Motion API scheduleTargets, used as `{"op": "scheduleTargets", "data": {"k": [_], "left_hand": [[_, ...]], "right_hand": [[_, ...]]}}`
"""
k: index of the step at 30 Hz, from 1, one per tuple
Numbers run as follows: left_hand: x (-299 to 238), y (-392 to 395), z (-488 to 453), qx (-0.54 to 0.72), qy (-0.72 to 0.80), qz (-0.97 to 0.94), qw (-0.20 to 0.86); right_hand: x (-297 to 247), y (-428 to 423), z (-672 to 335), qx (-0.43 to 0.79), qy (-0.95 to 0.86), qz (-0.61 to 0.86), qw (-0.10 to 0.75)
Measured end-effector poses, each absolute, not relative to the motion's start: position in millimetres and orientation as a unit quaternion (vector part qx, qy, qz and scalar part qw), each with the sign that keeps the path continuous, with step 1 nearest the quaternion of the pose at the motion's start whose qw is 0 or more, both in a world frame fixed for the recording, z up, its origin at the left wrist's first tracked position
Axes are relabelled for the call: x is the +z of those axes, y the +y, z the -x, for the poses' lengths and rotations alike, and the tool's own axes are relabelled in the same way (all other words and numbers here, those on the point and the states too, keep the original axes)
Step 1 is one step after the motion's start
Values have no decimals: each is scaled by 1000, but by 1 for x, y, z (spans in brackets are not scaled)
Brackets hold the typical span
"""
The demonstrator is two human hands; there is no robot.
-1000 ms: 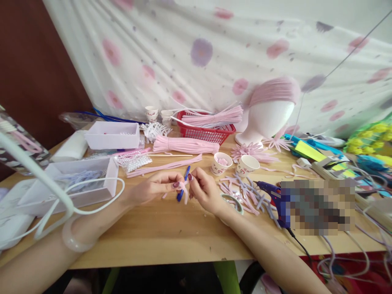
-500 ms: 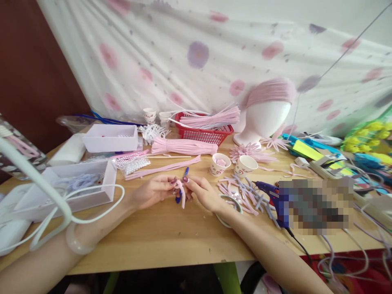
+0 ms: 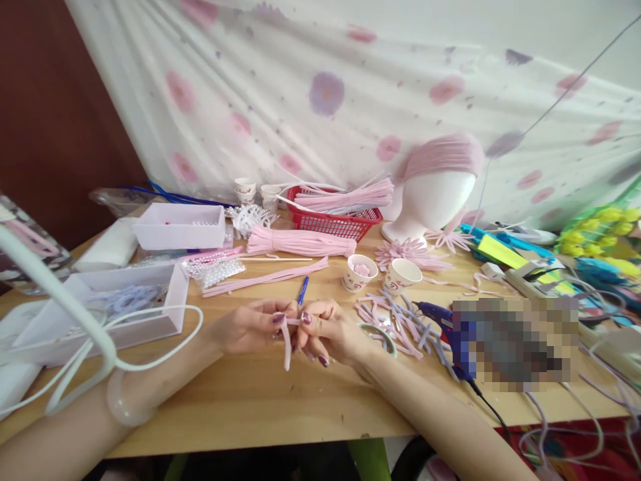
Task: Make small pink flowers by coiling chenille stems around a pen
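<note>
Over the middle of the wooden table (image 3: 260, 401) my left hand (image 3: 248, 327) and my right hand (image 3: 328, 331) meet fingertip to fingertip. Both pinch a short pink pipe cleaner (image 3: 286, 341), bent so that one end hangs down between them. A blue pen (image 3: 302, 290) lies on the table just behind my fingers. A pale bangle (image 3: 120, 401) sits on my left wrist. To the right of my right hand lie a roll of tape (image 3: 380, 334) and several cut pink and lilac pipe cleaner pieces (image 3: 400, 317).
A blue glue gun (image 3: 451, 327) lies at the right with its cord running off the front edge. Two paper cups (image 3: 383, 274), a red basket (image 3: 333, 220) of pink stems, a foam head (image 3: 435, 194), white trays (image 3: 100, 314) and bead strings crowd the back and left.
Both hands have drawn nearer to me, off the blue pen. The pink pipe cleaner now hangs longer below my fingers.
</note>
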State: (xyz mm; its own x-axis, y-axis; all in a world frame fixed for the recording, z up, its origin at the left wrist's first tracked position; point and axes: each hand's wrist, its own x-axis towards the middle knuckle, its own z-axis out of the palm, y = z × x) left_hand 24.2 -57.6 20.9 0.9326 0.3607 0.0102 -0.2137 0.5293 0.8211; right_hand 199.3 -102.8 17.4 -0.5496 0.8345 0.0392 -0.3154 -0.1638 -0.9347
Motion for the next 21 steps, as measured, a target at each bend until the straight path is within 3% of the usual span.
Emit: {"op": "scheduleTargets", "data": {"k": [7,12,21], "left_hand": [[14,-53,-28,173,62,-399,899],[15,-52,-26,173,56,-395,900],[5,-40,-28,275,148,-423,850]], "right_hand": [[24,-104,-198,720,-458,300,427],[25,-104,-203,724,-467,314,398],[10,-93,-202,567,-606,368,420]]}}
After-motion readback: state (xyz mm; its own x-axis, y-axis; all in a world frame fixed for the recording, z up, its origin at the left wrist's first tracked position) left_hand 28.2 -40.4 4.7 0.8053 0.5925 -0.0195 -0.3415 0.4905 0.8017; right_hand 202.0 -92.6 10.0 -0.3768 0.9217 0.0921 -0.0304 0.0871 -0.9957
